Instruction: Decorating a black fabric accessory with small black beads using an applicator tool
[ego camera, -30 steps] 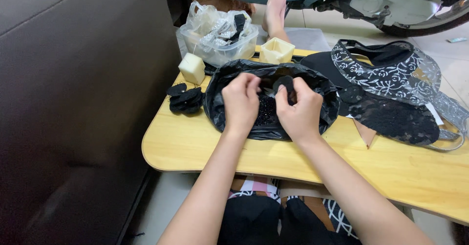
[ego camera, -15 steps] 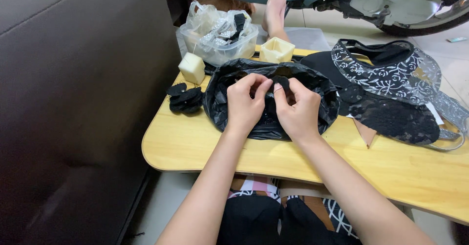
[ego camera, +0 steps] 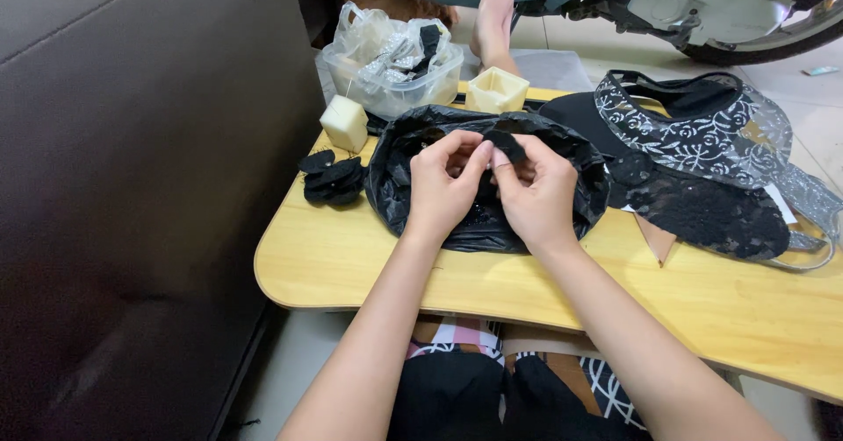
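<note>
Soft, even daylight falls across my pale wooden bench (ego camera: 702,309), bright enough that nothing is lost in gloom. My hands (ego camera: 492,191) cast only faint shadows onto the crinkled black plastic bag (ego camera: 571,164), which shows small dull highlights. The dark brown leather sofa side (ego camera: 132,186) carries a broad, muted sheen. Focus is sharp throughout; straight edges bend slightly toward the corners.

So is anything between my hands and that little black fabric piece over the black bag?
Nothing visible is. Both the left hand and the right hand already pinch the small black fabric piece at their fingertips, above the open black plastic bag.
</note>
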